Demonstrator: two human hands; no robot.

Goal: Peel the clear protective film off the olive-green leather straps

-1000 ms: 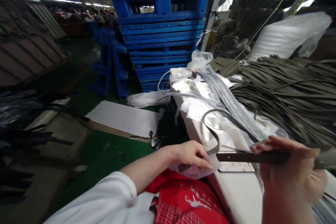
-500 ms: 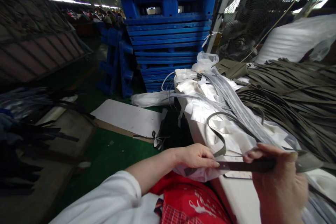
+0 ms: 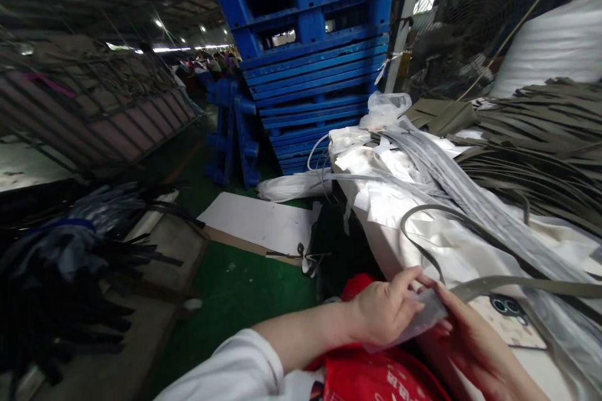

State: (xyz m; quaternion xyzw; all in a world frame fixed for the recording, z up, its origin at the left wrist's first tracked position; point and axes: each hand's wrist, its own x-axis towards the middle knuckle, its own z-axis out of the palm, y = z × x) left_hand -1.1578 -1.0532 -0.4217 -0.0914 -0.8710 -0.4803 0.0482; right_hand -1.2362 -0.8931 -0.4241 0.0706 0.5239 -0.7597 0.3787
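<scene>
My left hand (image 3: 386, 308) is closed, thumb and fingers pinching a small translucent plastic sheet (image 3: 423, 319) in front of the red apron (image 3: 376, 373). Right beside it, with fingertips close to the left hand's, my right hand (image 3: 470, 335) is closed around the end of an olive-grey strip (image 3: 531, 286). That strip runs off to the right from behind the fingers. The plastic also reaches the right fingers. A thinner loop of strip (image 3: 405, 225) curls on the white-covered bench just beyond my hands. What lies between the two sets of fingertips is partly hidden.
A phone (image 3: 517, 319) lies on the bench beside my right hand. Grey bundled strips (image 3: 451, 169) and a heap of olive strips (image 3: 550, 131) lie further off. Blue pallets (image 3: 320, 81) stand ahead, white board (image 3: 263, 219) on the floor, dark strips (image 3: 66, 301) at left.
My hands have come together; before, they held the strip stretched between them. The right hand has moved left, uncovering the phone. The view has turned slightly left.
</scene>
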